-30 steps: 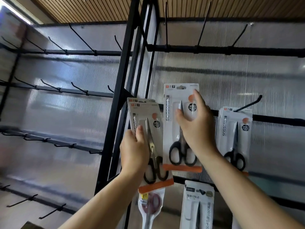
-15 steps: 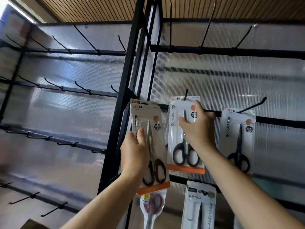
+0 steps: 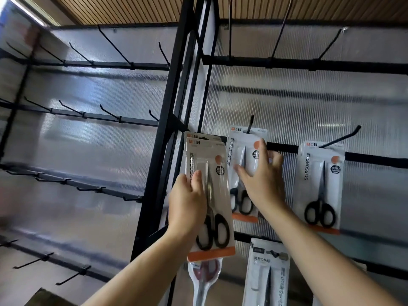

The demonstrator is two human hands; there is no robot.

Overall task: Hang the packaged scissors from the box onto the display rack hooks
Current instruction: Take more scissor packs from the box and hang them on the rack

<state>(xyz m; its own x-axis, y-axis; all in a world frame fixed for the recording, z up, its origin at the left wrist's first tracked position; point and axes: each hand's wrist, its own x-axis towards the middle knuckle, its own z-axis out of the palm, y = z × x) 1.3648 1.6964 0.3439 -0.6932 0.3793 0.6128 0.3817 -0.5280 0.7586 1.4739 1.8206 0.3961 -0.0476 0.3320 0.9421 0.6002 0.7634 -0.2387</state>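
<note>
My left hand (image 3: 187,202) grips a stack of two packaged black-handled scissors (image 3: 213,171) upright, in front of the rack's black post. A third pack (image 3: 239,155) hangs on a black hook (image 3: 250,123) of the middle rail. In front of that pack my right hand (image 3: 262,182) has its fingers spread, and I cannot tell whether they touch it. Another pack of scissors (image 3: 320,186) hangs further right on its own hook (image 3: 344,138).
A black upright post (image 3: 167,129) splits the rack. Several bare hooks (image 3: 110,113) line the left section and the top rail (image 3: 309,64). Below hang a red-handled scissors pack (image 3: 204,277) and a white pack (image 3: 267,272). A box corner (image 3: 44,297) shows bottom left.
My right hand slid the pack down onto the hook and let go, its fingers now spread. My left hand kept hold of its stack, almost still.
</note>
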